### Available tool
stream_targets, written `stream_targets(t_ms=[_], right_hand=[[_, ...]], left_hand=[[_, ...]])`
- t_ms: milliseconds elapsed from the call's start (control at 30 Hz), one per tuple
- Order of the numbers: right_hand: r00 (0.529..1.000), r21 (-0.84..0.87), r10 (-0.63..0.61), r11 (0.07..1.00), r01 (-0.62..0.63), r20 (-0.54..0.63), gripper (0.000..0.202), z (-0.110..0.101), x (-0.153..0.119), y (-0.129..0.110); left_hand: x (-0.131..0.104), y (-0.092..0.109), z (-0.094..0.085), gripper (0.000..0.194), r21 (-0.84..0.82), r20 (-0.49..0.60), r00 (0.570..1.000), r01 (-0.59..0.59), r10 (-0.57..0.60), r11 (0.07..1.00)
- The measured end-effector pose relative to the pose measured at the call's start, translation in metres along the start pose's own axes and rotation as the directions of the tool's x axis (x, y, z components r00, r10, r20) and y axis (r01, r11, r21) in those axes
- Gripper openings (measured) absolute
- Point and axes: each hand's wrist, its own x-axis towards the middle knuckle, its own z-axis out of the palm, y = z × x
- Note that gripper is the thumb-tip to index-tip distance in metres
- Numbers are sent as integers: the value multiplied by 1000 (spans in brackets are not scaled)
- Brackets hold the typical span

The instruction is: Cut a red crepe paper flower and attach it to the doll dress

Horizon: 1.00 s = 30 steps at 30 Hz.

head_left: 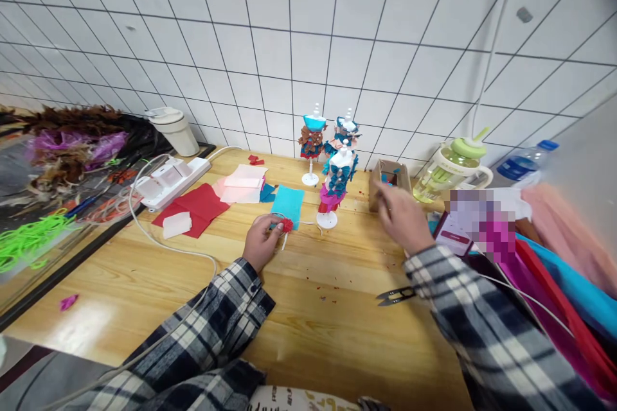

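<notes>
My left hand pinches a small red ruffled piece with a pale strip hanging from it, at the near edge of a turquoise cloth. My right hand is at the near side of a small cardboard box that holds coloured scraps; its fingers are bent and blurred, and what they hold, if anything, cannot be made out. Between the hands stand small white mannequins dressed in ruffled cloth, the nearest one in teal and magenta. Black thread snips lie by my right sleeve.
Red cloth, pale pink cloth and a power strip with a trailing cable lie left. A white cup stands behind. On the right are a green-lidded jug, a phone and folded fabrics.
</notes>
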Motion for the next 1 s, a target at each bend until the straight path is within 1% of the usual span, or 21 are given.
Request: stream_targets(t_ms=[33,100,133,167,233,300,333,400,500,567,667,767,867,933,1000], right_hand=[[996,55,-25,998,20,89,42,5,-20,-13],[974,135,-68,990,39,214,44,19,-66,-36],[965,135,-96,989,64,243,47,27,-90,-46],[962,114,-118,989,92,247,56,34,-113,-55],[966,51,-91,995,81,241,73,46,-154,-69],[958,31,-72,997,66,276,79,55,-180,-80],[953,34,-63,998,55,295,80,58,-186,-86],[942,42,-34,999,22,333,79,63,-186,-98],[936,88,-35,996,4,351,80,71,-167,-117],[937,127,-69,992,27,342,83,76,-153,-129],[931,191,-170,975,112,322,77,81,-136,-139],[929,227,-218,962,153,300,70,82,-123,-135],[914,284,-274,940,189,298,62,81,-107,-118],[905,336,-287,925,177,313,60,82,-97,-105],[901,390,-290,908,152,323,50,84,-91,-97]], left_hand=[[0,0,0,20,0,2,1000,5,-5,1000],[-1,0,1,21,-4,11,1000,16,-16,1000],[-2,0,1,21,-5,16,1000,19,-18,1000],[-2,0,1,21,-7,19,1000,17,-17,1000],[-4,1,1,20,-12,27,1000,5,-4,1000],[-5,4,2,19,-15,30,1000,-5,5,1000],[-5,5,3,19,-11,30,1000,-7,7,1000],[-5,8,5,20,3,36,999,-12,12,1000],[-5,11,7,20,7,51,998,-37,37,999],[-6,12,8,20,0,54,997,-45,45,999],[-7,9,7,20,10,41,999,-24,23,1000],[-8,6,5,21,32,25,1000,4,-5,999],[-8,4,4,22,27,26,1000,11,-12,1000],[-8,3,5,21,20,24,1000,14,-14,1000],[-7,3,6,21,18,17,1000,19,-19,1000]])
